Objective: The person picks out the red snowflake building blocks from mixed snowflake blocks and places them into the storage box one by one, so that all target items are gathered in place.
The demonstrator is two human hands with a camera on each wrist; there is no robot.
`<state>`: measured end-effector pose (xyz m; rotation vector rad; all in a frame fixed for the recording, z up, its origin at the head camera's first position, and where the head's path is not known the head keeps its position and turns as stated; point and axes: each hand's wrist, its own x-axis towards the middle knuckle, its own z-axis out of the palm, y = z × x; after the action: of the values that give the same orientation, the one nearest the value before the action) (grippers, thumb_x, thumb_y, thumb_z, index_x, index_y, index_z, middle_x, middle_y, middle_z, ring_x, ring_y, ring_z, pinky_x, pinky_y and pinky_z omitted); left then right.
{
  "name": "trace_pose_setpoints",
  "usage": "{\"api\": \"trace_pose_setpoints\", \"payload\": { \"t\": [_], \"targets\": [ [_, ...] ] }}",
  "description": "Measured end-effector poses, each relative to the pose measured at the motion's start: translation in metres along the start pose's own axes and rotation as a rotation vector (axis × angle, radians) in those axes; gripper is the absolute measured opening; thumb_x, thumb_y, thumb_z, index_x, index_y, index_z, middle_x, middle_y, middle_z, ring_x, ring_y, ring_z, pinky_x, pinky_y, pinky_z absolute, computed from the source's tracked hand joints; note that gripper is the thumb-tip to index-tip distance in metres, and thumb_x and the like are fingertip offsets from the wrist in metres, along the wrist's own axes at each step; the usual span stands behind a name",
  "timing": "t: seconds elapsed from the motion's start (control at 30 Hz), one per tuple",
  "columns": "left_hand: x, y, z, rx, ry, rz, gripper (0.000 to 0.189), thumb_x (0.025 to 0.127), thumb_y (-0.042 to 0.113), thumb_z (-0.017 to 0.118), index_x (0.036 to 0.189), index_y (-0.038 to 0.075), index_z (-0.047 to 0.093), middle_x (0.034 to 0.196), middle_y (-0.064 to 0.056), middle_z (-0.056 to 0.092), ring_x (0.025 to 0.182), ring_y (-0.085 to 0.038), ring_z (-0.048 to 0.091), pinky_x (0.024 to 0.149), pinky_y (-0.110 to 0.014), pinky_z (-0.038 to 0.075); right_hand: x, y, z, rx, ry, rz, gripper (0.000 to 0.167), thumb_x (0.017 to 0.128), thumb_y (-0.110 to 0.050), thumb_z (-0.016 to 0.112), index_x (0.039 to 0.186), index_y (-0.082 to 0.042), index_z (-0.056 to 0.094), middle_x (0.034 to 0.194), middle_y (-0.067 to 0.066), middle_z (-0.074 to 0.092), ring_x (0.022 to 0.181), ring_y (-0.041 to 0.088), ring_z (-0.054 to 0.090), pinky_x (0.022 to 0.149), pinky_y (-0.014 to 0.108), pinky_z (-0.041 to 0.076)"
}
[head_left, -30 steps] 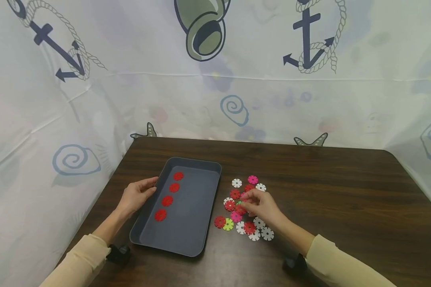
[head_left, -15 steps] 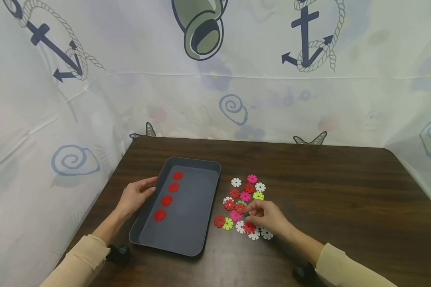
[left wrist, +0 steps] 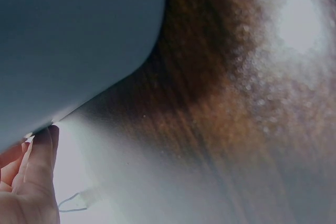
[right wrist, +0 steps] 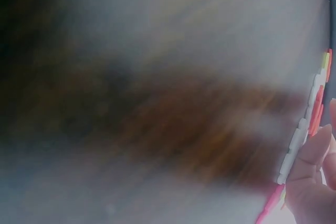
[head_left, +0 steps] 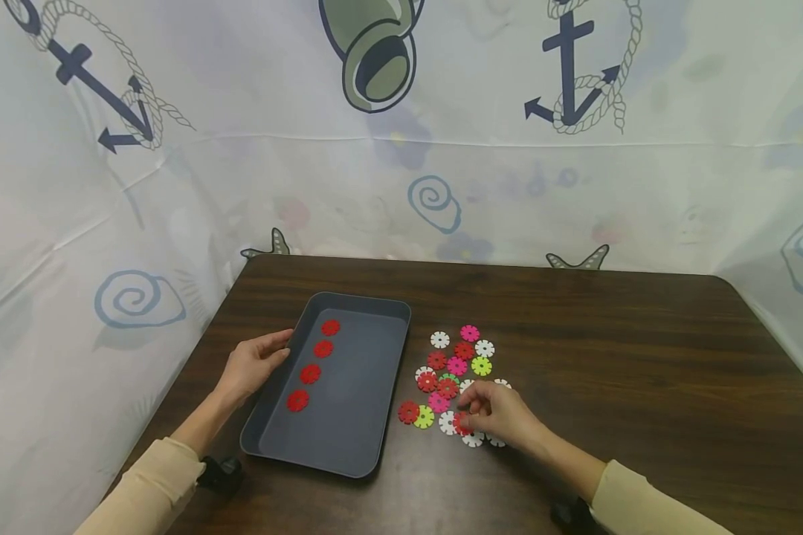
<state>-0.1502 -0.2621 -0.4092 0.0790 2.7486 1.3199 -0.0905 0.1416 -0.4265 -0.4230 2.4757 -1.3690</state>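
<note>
A dark grey baking tray (head_left: 348,446) lies left of centre in the head view, bearing several red notched discs (head_left: 311,374) in a slanting row. Against its left rim rest the fairly straight fingertips of my left hand (head_left: 250,364). The left wrist view shows these fingers (left wrist: 39,161) touching the tray's edge (left wrist: 113,80). My right hand (head_left: 502,412) is low over loose notched discs, thumb and forefinger apart. Its thumb partly hides a red disc (head_left: 460,423) lying on a white disc (head_left: 447,423). In the right wrist view, the thumb (right wrist: 315,148) is beside white discs (right wrist: 294,150).
Loose pink (head_left: 470,333), yellow-green (head_left: 481,366), red and white discs lie right of the tray, some overlapping. The dark wooden table (head_left: 642,371) extends to the right. A printed cloth (head_left: 495,200) hangs behind it.
My right hand has moved toward the near side of the discs, uncovering a yellow-green disc and a white one. The left hand and the tray keep their places.
</note>
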Motion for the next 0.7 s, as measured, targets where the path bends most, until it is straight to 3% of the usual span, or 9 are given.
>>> {"api": "trace_pose_setpoints", "payload": {
  "t": [0.43,0.7],
  "targets": [
    [0.0004,-0.0018,0.0003,0.01,0.007,0.007,0.042,0.094,0.011,0.056,0.135,0.0,0.05,0.125,-0.023,0.059,0.11,-0.036,0.058,0.069,-0.017,0.049,0.0007,0.0006,0.002,-0.156,-0.004,-0.107,0.021,0.073,-0.005,0.079,0.087,-0.003,0.064,0.071,0.002,0.053,0.059,0.003,0.043,0.052,0.019,0.041],
    [0.0003,-0.0026,0.0003,0.003,0.008,0.01,0.042,0.094,0.011,0.057,0.134,0.0,0.05,0.125,-0.023,0.059,0.11,-0.036,0.059,0.068,-0.017,0.049,0.0012,-0.0025,0.002,-0.173,-0.012,-0.092,0.018,0.073,-0.005,0.079,0.084,-0.004,0.065,0.071,0.002,0.054,0.062,0.006,0.044,0.053,0.019,0.041]
  ]
}}
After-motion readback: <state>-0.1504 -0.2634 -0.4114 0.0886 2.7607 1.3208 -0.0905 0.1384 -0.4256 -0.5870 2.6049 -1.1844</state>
